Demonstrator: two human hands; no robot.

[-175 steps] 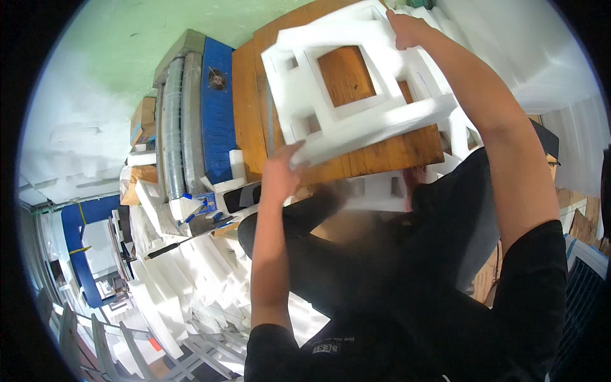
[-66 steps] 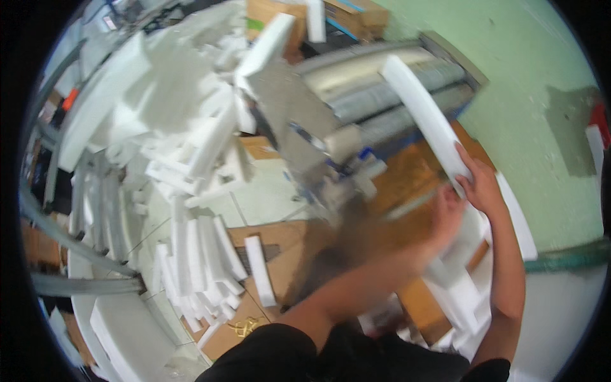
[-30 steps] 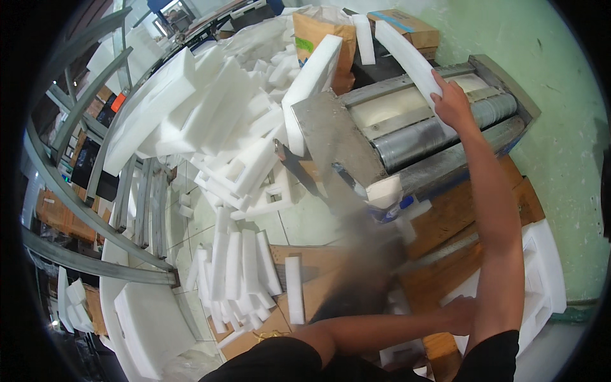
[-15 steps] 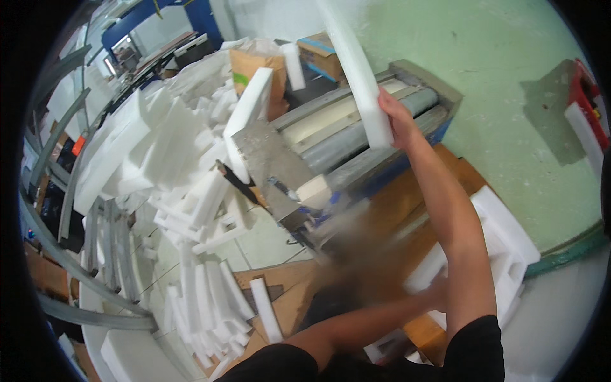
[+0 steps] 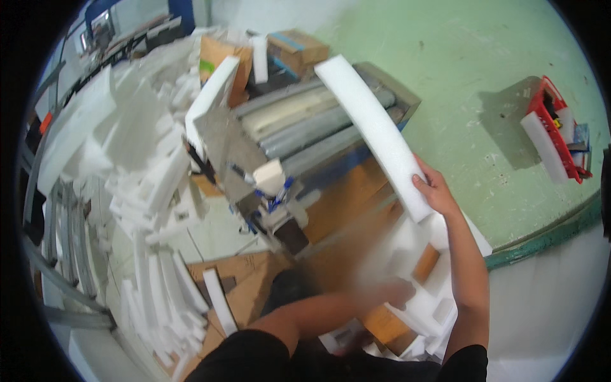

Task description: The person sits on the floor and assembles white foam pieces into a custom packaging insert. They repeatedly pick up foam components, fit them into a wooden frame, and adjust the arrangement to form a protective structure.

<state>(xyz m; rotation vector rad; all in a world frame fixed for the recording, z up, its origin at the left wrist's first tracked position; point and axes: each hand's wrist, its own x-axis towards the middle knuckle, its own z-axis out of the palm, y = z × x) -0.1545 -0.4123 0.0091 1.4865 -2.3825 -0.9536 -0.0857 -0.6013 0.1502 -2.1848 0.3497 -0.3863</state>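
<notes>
A long white foam strip point(image 5: 375, 130) slants across the upper right, held near its lower end by my right hand point(image 5: 436, 190), thumb on its face. Its far end hangs over a roller machine point(image 5: 305, 141) with a grey metal frame. My left hand point(image 5: 400, 293) is beside a white foam piece with cut-out openings point(image 5: 439, 280) at the lower right. Motion and poor focus smear its fingers, so I cannot see whether it grips anything. A cream-coloured block point(image 5: 270, 177) sits at the machine's near end.
White foam pieces point(image 5: 127, 137) are heaped at the left. Several foam strips point(image 5: 162, 296) lie beside a cardboard sheet point(image 5: 245, 280) on the floor. A red basket point(image 5: 554, 127) stands on the green floor at right. Metal rails point(image 5: 63, 235) curve along the left edge.
My right hand has drawn the foam strip down toward me, away from the rollers. My left hand has shifted a little left over the cut-out foam. The view has turned somewhat right.
</notes>
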